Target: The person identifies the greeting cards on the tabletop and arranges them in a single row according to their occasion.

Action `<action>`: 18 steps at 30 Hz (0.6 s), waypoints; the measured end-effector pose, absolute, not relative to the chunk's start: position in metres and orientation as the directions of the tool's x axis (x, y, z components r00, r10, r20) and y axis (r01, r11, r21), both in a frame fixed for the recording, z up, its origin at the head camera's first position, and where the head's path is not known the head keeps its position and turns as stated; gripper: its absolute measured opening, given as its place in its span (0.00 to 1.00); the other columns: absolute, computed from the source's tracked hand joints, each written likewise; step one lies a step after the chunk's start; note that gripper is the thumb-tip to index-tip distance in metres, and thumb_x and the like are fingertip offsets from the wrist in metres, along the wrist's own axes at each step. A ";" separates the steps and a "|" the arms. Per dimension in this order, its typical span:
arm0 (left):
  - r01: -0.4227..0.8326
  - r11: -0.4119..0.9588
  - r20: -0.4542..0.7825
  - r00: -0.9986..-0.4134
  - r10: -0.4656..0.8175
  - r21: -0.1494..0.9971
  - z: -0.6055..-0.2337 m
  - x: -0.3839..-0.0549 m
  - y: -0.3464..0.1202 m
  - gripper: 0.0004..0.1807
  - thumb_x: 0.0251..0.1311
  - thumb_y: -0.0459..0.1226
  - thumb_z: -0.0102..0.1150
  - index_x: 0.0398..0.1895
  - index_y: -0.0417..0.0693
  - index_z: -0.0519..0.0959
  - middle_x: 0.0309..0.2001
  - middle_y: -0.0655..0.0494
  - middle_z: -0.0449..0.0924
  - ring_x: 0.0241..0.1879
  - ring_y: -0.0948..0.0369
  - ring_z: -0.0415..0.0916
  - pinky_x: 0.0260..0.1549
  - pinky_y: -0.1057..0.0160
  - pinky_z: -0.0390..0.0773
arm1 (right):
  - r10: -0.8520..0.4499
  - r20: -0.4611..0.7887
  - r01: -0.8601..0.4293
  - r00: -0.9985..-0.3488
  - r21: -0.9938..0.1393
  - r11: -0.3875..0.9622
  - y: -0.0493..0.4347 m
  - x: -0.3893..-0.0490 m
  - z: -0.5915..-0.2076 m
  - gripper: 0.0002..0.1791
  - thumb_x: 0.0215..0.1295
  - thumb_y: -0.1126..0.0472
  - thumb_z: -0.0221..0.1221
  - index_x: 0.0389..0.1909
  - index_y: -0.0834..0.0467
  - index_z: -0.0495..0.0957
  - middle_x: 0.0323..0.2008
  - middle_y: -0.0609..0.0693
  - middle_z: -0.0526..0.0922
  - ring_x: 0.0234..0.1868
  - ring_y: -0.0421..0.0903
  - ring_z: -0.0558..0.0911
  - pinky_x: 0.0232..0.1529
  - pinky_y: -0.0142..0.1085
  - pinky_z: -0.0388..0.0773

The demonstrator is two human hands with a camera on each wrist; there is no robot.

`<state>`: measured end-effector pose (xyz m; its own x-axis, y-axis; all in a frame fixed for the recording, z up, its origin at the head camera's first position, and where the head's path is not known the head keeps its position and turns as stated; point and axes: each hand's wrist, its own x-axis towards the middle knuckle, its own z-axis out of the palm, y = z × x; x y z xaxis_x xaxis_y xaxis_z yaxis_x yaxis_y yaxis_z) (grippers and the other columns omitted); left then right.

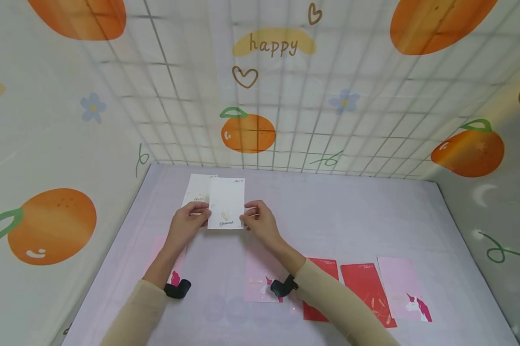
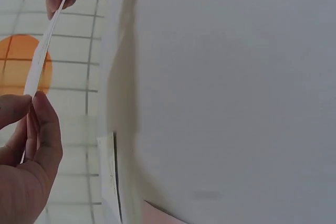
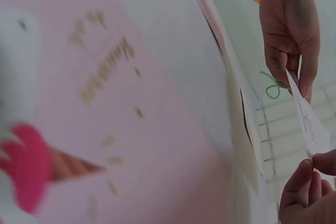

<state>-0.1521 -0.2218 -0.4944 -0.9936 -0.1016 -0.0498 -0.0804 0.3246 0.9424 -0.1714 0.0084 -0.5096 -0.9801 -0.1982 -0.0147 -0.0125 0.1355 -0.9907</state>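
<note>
A white card (image 1: 226,199) with a small gold diamond drawing and dark lettering is held up by both hands, one at each side edge. On its left edge the left hand (image 1: 190,220) pinches it between thumb and fingers; on the opposite edge the right hand (image 1: 262,223) does the same. Seen nearly edge-on in the left wrist view, the card (image 2: 44,51) stretches between the two hands. Behind it, another white card (image 1: 195,190) lies on the table, partly covered by the held card and the left hand.
Pink unicorn cards lie under the left forearm (image 1: 158,245), near the right wrist (image 1: 257,283) and at the far right (image 1: 400,288). Two red cards (image 1: 365,293) lie between, one partly hidden by the right sleeve (image 1: 342,307). A printed cloth wall (image 1: 286,154) rises behind the table.
</note>
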 end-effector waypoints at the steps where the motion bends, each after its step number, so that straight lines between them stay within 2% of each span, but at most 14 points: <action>1: -0.073 0.346 -0.040 -0.994 -0.101 0.935 -0.495 -0.157 -0.222 0.16 0.65 0.35 0.65 0.53 0.38 0.79 0.46 0.43 0.82 0.40 0.55 0.84 0.36 0.64 0.84 | -0.188 -0.019 -0.008 -0.982 -0.990 0.144 0.008 -0.176 -0.510 0.18 0.63 0.68 0.64 0.52 0.63 0.74 0.35 0.54 0.80 0.28 0.45 0.80 0.30 0.36 0.82; 6: -0.052 0.491 -0.003 -0.995 -0.100 0.869 -0.497 -0.182 -0.221 0.15 0.66 0.37 0.63 0.53 0.40 0.80 0.46 0.46 0.84 0.40 0.55 0.84 0.35 0.65 0.83 | -0.167 -0.035 0.000 -0.985 -0.979 0.206 0.004 -0.195 -0.511 0.19 0.63 0.69 0.64 0.55 0.63 0.74 0.36 0.54 0.80 0.31 0.46 0.81 0.32 0.36 0.82; 9: -0.037 0.558 0.016 -0.996 -0.089 0.829 -0.500 -0.195 -0.222 0.15 0.67 0.38 0.61 0.54 0.40 0.81 0.45 0.46 0.84 0.39 0.54 0.85 0.36 0.61 0.83 | -0.170 -0.034 -0.008 -0.985 -0.971 0.237 0.004 -0.203 -0.511 0.20 0.63 0.71 0.62 0.56 0.64 0.74 0.38 0.55 0.80 0.34 0.47 0.82 0.32 0.36 0.83; 14: -0.018 0.614 0.029 -0.997 -0.067 0.789 -0.504 -0.215 -0.224 0.16 0.66 0.37 0.60 0.54 0.39 0.81 0.46 0.44 0.85 0.43 0.49 0.84 0.44 0.51 0.81 | -0.182 -0.025 -0.031 -0.983 -0.954 0.297 0.001 -0.219 -0.517 0.21 0.62 0.72 0.60 0.57 0.63 0.76 0.42 0.55 0.81 0.40 0.48 0.81 0.33 0.34 0.82; 18: -0.041 0.654 -0.002 -0.998 -0.060 0.755 -0.512 -0.226 -0.225 0.17 0.67 0.37 0.57 0.56 0.39 0.81 0.47 0.44 0.84 0.48 0.47 0.82 0.48 0.48 0.78 | -0.198 -0.036 -0.030 -0.980 -0.946 0.323 -0.001 -0.229 -0.525 0.21 0.62 0.72 0.60 0.58 0.64 0.76 0.44 0.56 0.81 0.44 0.50 0.81 0.35 0.34 0.81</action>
